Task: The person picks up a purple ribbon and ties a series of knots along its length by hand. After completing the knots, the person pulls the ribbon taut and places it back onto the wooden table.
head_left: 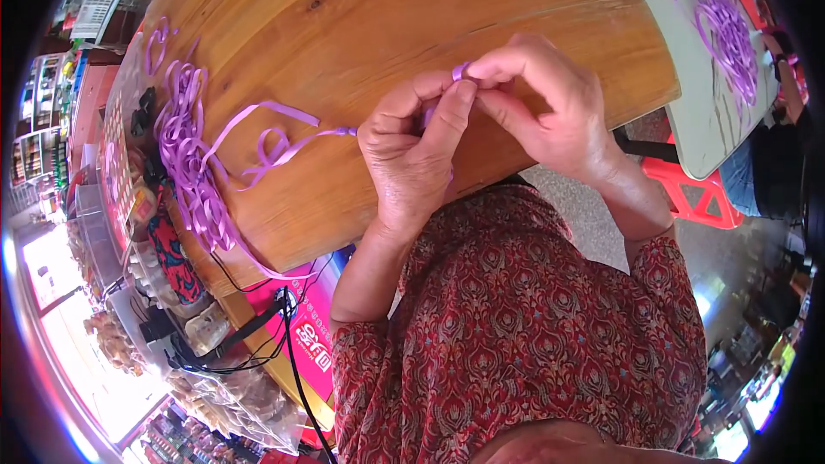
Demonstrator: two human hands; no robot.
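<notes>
Between my two hands, over the near edge of the wooden table, is a purple ribbon [461,71] bent into a small loop. My left hand [412,133] is closed, pinching the ribbon between thumb and forefinger, with more of it partly hidden in the palm. Thumb and forefinger of my right hand [546,103] pinch at the same loop from the right. From the left hand a ribbon tail [301,142] runs leftward across the wood. It leads toward a tangled pile of purple ribbon [193,155] at the table's left side.
The wooden table [369,9] has a pale table [662,43] beside it at the right, bearing another heap of purple ribbon [730,39]. A red plastic stool [687,193] and another person's arm [786,77] are there too. Black cables [288,335] hang by a pink box [301,318] at lower left.
</notes>
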